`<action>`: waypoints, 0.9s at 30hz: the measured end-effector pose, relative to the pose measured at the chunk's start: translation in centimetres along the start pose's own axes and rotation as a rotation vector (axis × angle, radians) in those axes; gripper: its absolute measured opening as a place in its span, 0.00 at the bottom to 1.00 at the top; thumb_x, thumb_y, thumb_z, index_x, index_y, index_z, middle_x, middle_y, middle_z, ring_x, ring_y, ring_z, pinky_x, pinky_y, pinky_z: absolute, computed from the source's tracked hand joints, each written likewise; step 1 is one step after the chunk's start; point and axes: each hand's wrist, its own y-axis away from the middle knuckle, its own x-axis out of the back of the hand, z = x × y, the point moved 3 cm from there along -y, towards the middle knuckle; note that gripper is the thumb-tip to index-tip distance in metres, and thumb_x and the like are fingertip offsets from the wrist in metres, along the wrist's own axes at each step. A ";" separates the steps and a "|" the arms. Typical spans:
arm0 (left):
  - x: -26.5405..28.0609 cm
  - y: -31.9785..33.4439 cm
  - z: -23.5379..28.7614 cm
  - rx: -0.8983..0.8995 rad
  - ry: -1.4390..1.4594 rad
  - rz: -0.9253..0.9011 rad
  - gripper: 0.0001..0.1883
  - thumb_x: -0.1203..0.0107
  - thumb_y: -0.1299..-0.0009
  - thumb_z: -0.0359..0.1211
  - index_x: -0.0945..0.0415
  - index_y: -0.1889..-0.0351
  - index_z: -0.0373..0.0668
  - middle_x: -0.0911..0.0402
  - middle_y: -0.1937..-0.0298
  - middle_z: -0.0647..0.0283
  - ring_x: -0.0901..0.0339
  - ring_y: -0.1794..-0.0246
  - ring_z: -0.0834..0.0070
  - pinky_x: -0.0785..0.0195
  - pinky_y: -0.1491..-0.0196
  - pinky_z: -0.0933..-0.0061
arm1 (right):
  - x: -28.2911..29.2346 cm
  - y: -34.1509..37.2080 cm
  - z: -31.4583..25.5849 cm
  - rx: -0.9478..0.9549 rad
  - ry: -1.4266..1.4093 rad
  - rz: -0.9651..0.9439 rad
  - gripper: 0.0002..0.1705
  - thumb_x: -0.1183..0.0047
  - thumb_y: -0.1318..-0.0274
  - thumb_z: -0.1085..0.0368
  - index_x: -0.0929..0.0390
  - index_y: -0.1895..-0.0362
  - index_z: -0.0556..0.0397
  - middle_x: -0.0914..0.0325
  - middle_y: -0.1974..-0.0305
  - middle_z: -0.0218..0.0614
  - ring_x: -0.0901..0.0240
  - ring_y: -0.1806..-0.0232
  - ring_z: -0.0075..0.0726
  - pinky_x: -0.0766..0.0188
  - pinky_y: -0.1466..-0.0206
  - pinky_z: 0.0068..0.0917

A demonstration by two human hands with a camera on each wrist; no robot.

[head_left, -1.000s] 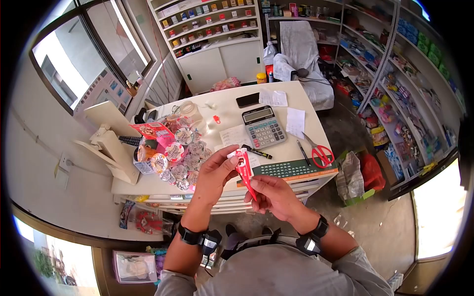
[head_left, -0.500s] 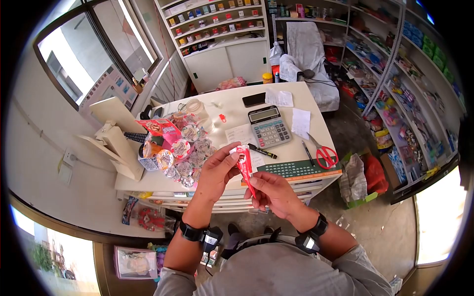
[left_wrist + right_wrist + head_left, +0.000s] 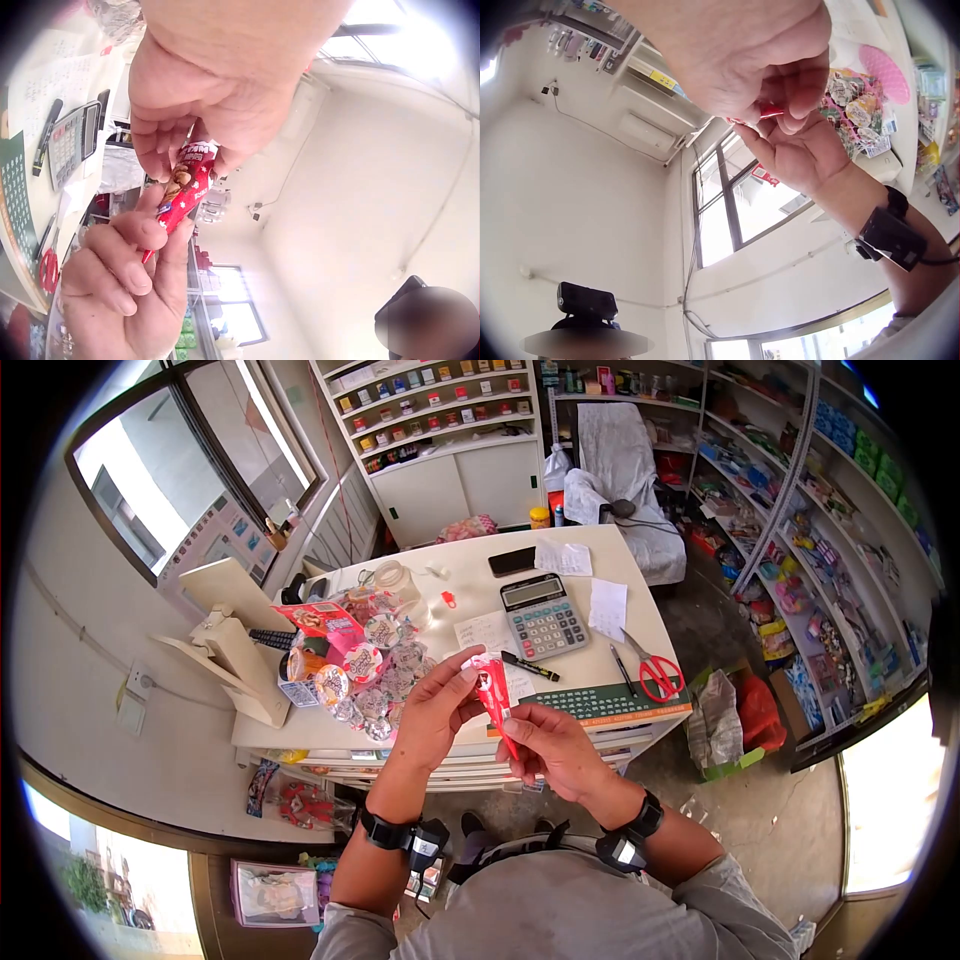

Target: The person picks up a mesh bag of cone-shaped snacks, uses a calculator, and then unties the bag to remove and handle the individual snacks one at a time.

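Observation:
Between both hands, over the desk's front edge, is a slim red cone-shaped snack packet (image 3: 494,698) with printed pictures and white lettering. My left hand (image 3: 436,708) pinches its wide white-edged top between thumb and fingers. Lower down, my right hand (image 3: 560,752) pinches the narrow pointed end. The packet slants, tip down and toward the right hand. Its printed face (image 3: 187,180) shows in the left wrist view, where part of the top is hidden by the left fingers. Only a red sliver (image 3: 771,113) appears in the right wrist view, mostly covered by fingers.
On the white desk (image 3: 460,575) lie a calculator (image 3: 545,618), a black marker (image 3: 530,666), red-handled scissors (image 3: 660,675), a phone (image 3: 512,562) and paper slips (image 3: 608,608). A heap of wrapped round-topped sweets (image 3: 370,665) stands to the left. Stocked shelves (image 3: 800,560) line the right.
The head view has shifted slightly, moving the desk and its things a little to the right in the picture. Both hands keep their hold on the packet, with only slight finger movement.

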 end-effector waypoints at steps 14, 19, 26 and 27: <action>0.1 0.2 -0.2 -0.004 0.001 -0.001 0.24 0.50 0.17 0.37 0.31 0.26 0.36 0.18 0.36 0.54 0.17 0.40 0.65 0.23 0.36 0.58 | 0.1 0.0 -0.4 0.154 0.080 0.075 0.14 0.34 0.34 0.66 0.27 0.52 0.53 0.21 0.73 0.32 0.29 0.78 0.19 0.38 0.78 0.20; 0.1 0.3 -0.3 -0.007 0.024 0.007 0.24 0.50 0.17 0.35 0.30 0.27 0.36 0.18 0.37 0.55 0.17 0.41 0.65 0.21 0.37 0.60 | 0.3 -0.2 -0.6 0.221 0.094 0.095 0.18 0.31 0.37 0.68 0.29 0.52 0.53 0.23 0.74 0.29 0.31 0.78 0.17 0.39 0.78 0.19; 0.4 0.2 -0.6 -0.014 0.026 0.002 0.22 0.49 0.17 0.35 0.28 0.28 0.38 0.17 0.38 0.57 0.16 0.43 0.68 0.20 0.39 0.63 | 0.8 -0.4 -0.4 0.298 0.239 0.162 0.21 0.28 0.40 0.68 0.30 0.52 0.53 0.24 0.74 0.25 0.31 0.75 0.13 0.38 0.74 0.17; 0.5 0.2 -0.6 -0.012 0.031 -0.003 0.22 0.49 0.17 0.34 0.28 0.28 0.39 0.17 0.38 0.58 0.16 0.43 0.69 0.20 0.40 0.65 | 0.8 -0.4 -0.4 0.306 0.244 0.163 0.21 0.28 0.40 0.68 0.30 0.52 0.53 0.24 0.73 0.25 0.31 0.74 0.13 0.38 0.73 0.17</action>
